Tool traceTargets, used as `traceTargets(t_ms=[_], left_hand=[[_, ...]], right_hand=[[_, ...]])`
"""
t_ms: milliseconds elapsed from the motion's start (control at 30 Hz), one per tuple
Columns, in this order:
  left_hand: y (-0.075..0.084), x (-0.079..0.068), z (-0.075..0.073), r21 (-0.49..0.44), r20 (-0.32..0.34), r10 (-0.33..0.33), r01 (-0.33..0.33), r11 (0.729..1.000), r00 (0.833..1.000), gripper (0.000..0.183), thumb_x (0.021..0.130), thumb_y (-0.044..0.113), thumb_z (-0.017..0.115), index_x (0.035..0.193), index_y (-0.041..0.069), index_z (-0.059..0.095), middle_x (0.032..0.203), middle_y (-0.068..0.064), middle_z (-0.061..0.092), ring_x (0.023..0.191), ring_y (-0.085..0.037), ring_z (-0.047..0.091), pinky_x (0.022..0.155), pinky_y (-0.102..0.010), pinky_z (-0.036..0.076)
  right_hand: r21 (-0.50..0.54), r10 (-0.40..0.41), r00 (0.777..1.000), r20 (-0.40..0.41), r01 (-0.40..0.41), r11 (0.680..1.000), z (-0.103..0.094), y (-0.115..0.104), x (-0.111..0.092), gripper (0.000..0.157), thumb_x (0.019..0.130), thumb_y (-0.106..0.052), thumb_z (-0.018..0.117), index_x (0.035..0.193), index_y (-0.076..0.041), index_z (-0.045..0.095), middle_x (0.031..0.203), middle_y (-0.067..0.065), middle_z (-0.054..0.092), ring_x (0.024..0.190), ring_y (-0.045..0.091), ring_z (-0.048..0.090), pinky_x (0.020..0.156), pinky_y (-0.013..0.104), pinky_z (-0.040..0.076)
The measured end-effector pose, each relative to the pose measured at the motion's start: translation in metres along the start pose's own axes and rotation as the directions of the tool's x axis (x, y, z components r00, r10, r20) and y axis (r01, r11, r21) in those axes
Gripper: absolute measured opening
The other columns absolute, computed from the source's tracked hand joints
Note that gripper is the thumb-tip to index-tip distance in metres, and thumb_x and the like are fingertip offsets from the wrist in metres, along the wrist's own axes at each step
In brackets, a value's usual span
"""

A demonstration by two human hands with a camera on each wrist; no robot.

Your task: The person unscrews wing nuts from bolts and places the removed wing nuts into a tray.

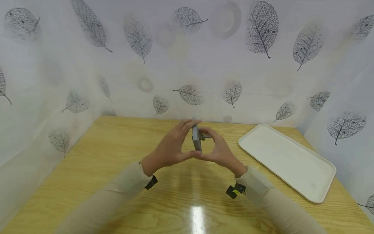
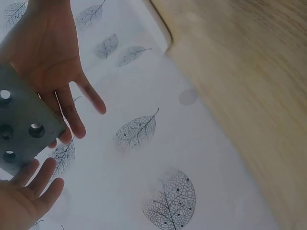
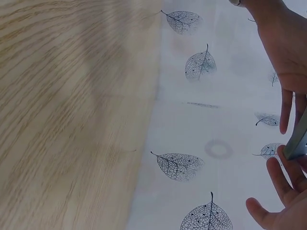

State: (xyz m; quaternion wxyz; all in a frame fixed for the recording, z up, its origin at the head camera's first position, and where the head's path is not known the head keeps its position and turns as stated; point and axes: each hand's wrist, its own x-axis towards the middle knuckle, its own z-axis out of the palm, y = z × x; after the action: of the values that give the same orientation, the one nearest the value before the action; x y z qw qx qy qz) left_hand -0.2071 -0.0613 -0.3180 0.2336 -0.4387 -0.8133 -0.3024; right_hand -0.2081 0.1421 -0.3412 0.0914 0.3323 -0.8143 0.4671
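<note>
Both hands hold a grey metal plate [image 1: 196, 139] upright, edge toward the head camera, above the table. My left hand [image 1: 169, 148] spans it with fingers at the top edge and thumb at the bottom. From the other side, my right hand [image 1: 220, 149] grips it too, its thumb meeting the lower end and its fingers behind a bolt-like metal piece [image 1: 205, 136] that sticks out to the right. Several round holes pierce the plate's face [image 2: 24, 127] in the left wrist view. Only a corner of the plate [image 3: 298, 141] shows in the right wrist view.
A white rectangular tray [image 1: 287, 162] lies at an angle on the right of the wooden table [image 1: 122, 139]. Behind and at the sides hangs a pale curtain [image 1: 187, 65] printed with leaves. Black straps [image 1: 236, 190] circle the wrists.
</note>
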Motion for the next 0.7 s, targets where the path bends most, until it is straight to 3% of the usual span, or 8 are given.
traceTargets(t_ms=[133,333,567,700], left_hand=[[0.0019,-0.0001,0.0023,-0.081,-0.001,-0.03,0.03,0.996,1.0,0.081,0.084,0.07,0.042,0.145,0.02,0.029,0.137,-0.011,0.039,0.124,-0.026,0.046,0.101,-0.046,0.046],[0.0038,0.0003,0.0032,-0.133,-0.01,-0.058,0.056,0.99,0.998,0.08,0.083,0.072,0.041,0.145,0.023,0.03,0.135,-0.012,0.038,0.119,-0.025,0.047,0.094,-0.045,0.05],[0.0056,0.0009,0.0031,-0.143,0.0,-0.081,0.08,0.986,0.997,0.084,0.081,0.074,0.041,0.149,0.027,0.024,0.135,-0.012,0.035,0.111,-0.021,0.051,0.082,-0.039,0.052],[0.006,0.0008,0.0034,-0.161,0.008,-0.087,0.087,0.983,0.996,0.084,0.081,0.073,0.042,0.15,0.028,0.021,0.136,-0.012,0.034,0.11,-0.02,0.052,0.082,-0.039,0.052]], right_hand=[[0.018,-0.005,1.0,-0.019,0.005,1.0,0.0017,-0.0007,0.0017,0.078,0.073,-0.047,0.077,0.132,-0.005,0.048,0.127,0.015,0.056,0.119,0.032,0.051,0.101,0.053,0.042],[0.056,0.002,1.0,-0.027,-0.001,0.998,0.005,-0.0038,0.0029,0.075,0.07,-0.027,0.082,0.132,-0.004,0.048,0.125,0.015,0.057,0.118,0.031,0.051,0.102,0.051,0.042],[0.151,-0.007,0.998,-0.061,0.016,0.988,0.0078,-0.0054,0.003,0.097,0.064,-0.056,0.077,0.129,0.003,0.036,0.128,0.021,0.051,0.123,0.037,0.048,0.108,0.054,0.036],[0.189,-0.003,0.996,-0.09,0.02,0.982,0.0092,-0.0051,0.0027,0.103,0.059,-0.061,0.075,0.122,0.008,0.032,0.123,0.026,0.05,0.123,0.043,0.047,0.113,0.057,0.027]])
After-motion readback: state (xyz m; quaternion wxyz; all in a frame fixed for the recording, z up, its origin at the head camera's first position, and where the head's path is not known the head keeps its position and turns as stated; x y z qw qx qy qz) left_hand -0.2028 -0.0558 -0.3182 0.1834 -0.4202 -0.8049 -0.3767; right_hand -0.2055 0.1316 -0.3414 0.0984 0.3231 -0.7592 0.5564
